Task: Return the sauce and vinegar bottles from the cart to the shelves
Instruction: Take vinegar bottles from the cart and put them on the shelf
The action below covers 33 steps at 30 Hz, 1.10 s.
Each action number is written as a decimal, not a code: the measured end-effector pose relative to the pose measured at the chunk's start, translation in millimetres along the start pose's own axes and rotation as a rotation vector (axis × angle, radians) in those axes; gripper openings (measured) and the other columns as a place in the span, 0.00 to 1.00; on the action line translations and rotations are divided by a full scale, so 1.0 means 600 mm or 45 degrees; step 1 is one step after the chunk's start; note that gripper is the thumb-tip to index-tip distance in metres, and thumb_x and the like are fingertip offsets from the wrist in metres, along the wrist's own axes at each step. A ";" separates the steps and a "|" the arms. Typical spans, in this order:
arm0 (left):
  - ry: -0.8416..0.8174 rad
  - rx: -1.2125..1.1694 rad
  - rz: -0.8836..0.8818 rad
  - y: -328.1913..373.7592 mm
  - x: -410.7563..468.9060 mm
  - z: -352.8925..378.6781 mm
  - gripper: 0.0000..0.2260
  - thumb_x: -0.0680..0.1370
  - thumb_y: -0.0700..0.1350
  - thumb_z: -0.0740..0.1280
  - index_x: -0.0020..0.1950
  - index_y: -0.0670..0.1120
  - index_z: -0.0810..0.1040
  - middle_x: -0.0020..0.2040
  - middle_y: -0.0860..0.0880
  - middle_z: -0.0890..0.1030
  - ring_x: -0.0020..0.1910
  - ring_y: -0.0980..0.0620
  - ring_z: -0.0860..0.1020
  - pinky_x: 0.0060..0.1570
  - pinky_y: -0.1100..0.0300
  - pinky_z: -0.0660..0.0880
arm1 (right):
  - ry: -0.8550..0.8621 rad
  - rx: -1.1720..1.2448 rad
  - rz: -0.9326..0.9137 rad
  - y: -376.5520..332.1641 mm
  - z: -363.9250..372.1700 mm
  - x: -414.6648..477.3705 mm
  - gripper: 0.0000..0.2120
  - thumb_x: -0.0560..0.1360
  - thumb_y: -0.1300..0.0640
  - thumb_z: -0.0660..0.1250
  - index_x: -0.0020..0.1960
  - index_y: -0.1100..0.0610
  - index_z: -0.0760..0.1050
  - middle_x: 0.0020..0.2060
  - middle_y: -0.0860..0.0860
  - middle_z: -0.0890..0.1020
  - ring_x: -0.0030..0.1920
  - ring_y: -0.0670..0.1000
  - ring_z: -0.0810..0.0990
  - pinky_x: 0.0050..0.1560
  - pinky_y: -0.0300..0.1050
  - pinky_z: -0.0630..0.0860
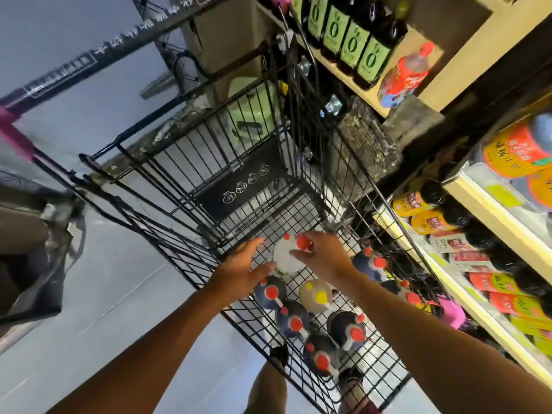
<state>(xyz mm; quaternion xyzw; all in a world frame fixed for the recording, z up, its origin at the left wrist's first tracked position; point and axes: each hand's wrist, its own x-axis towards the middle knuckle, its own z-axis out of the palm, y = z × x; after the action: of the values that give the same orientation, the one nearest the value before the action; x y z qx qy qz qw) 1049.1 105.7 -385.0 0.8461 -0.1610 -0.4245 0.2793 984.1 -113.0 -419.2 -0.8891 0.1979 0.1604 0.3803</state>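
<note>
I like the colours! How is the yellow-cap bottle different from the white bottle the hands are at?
The white bottle has a red cap; the yellow-cap bottle is tan. The left hand and right hand are at the white bottle; no hand is at the yellow-cap bottle. Both stand upright in the cart.

Cart (pixel 301 213): black coated metal wire. Bottle (pixel 286 259) under the fingers (pixel 304 255): translucent whitish plastic, smooth red cap (pixel 303 242). Shelves (pixel 484 37): pale matt wood.
</note>
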 end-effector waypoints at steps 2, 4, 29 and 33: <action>-0.083 -0.148 -0.006 0.016 -0.005 -0.015 0.39 0.72 0.74 0.64 0.79 0.64 0.53 0.80 0.52 0.62 0.76 0.44 0.65 0.72 0.35 0.64 | 0.013 0.104 -0.103 -0.033 -0.060 -0.009 0.11 0.73 0.49 0.76 0.51 0.54 0.80 0.40 0.44 0.81 0.37 0.41 0.78 0.41 0.39 0.79; -0.101 -0.244 0.013 0.040 -0.008 -0.030 0.44 0.69 0.71 0.71 0.79 0.61 0.55 0.78 0.52 0.65 0.76 0.44 0.65 0.72 0.36 0.64 | -0.033 0.155 -0.189 -0.070 -0.123 -0.016 0.09 0.74 0.48 0.75 0.49 0.52 0.79 0.38 0.45 0.81 0.33 0.42 0.76 0.35 0.36 0.75; 0.055 -0.975 -0.030 0.077 -0.004 -0.012 0.20 0.75 0.48 0.73 0.62 0.64 0.72 0.58 0.56 0.81 0.61 0.49 0.79 0.60 0.47 0.78 | -0.152 -0.523 0.325 0.117 0.080 -0.192 0.26 0.74 0.37 0.64 0.70 0.46 0.71 0.62 0.48 0.80 0.59 0.52 0.80 0.60 0.50 0.75; 0.072 -1.004 0.030 0.066 -0.009 -0.009 0.18 0.77 0.39 0.71 0.61 0.57 0.74 0.54 0.55 0.84 0.56 0.54 0.83 0.47 0.62 0.81 | -0.086 -0.544 0.395 0.117 0.110 -0.170 0.27 0.77 0.36 0.64 0.72 0.46 0.67 0.61 0.48 0.80 0.61 0.52 0.78 0.64 0.53 0.71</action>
<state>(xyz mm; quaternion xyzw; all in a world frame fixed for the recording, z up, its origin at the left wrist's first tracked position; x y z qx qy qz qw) 1048.8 78.8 -354.9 0.6833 0.0126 -0.4271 0.5921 853.2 -85.3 -461.5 -0.9024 0.2808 0.2844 0.1612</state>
